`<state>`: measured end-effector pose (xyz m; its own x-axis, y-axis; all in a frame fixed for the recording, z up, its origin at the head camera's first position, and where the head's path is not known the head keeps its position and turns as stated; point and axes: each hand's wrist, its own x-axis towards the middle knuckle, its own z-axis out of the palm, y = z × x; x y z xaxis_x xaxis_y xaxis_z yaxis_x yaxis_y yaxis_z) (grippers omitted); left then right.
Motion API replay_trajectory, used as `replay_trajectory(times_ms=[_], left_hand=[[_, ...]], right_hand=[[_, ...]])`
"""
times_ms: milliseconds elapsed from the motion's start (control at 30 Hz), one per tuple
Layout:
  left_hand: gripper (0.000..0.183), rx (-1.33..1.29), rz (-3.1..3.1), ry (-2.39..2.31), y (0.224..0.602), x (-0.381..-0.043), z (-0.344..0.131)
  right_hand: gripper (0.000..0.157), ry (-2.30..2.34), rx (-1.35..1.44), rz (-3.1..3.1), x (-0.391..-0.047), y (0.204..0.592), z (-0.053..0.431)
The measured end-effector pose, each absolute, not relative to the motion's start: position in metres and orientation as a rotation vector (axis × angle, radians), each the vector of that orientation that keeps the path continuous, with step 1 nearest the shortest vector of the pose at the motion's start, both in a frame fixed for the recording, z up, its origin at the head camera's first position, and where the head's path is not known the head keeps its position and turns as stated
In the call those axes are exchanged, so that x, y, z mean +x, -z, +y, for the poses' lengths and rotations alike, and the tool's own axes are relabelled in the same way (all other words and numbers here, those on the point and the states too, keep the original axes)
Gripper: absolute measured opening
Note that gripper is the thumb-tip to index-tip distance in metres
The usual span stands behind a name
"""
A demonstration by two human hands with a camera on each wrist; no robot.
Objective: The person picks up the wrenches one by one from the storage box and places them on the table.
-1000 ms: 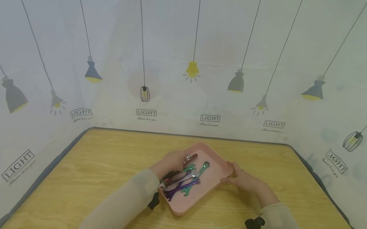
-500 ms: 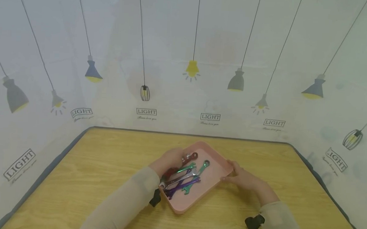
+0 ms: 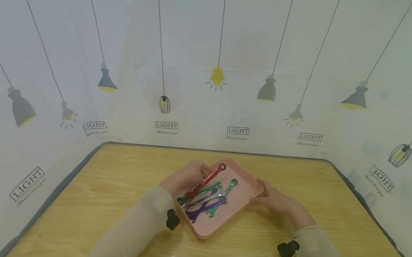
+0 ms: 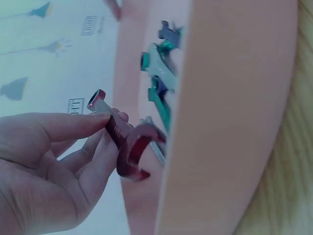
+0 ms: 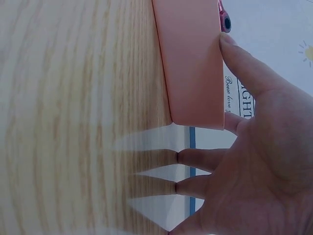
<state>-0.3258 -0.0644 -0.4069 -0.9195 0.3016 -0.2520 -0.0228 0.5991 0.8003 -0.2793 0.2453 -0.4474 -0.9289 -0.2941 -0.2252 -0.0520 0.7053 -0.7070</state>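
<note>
This looks like a small screened-off work space built around one wood-grain table (image 3: 133, 160); whether it lies inside a home, a workshop or a lab cannot be told. A pale, creased sheet (image 3: 191, 67) stands behind the table's far edge and along its left and right sides, printed with hanging lamps (image 3: 217, 75) and the word LIGHT (image 3: 238, 130). At the table, a pink tray (image 3: 243, 190) with coloured wrenches (image 3: 203, 200) lends a workbench look.

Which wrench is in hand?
The red wrench, held in the left hand; the green, silver and purple ones lie in the pink tray.
</note>
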Motion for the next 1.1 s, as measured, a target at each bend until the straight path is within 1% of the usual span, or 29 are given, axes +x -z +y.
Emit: replay_trajectory(times_ms=[167, 367, 567, 833, 1100], left_hand=[[0.052, 0.207, 2.268, -1.448, 0.400, -0.325, -0.078], [0.048, 0.278, 2.433, -1.279, 0.387, -0.339, -0.094], [0.046, 0.216, 2.419, -1.327, 0.379, -0.344, -0.114], [0.048, 0.211, 2.426, -1.319, 0.374, -0.347, -0.142], [0.048, 0.063, 2.433, -1.295, 0.381, -0.347, -0.176]], right_hand=[[0.094, 1.056, -0.273, 2.584, -0.279, 0.445, 0.245], [0.095, 1.055, -0.280, 2.578, -0.280, 0.443, 0.245], [0.094, 1.062, -0.298, 2.575, -0.278, 0.442, 0.245], [0.095, 1.066, -0.285, 2.569, -0.278, 0.443, 0.245], [0.095, 1.074, -0.270, 2.563, -0.277, 0.442, 0.244]])
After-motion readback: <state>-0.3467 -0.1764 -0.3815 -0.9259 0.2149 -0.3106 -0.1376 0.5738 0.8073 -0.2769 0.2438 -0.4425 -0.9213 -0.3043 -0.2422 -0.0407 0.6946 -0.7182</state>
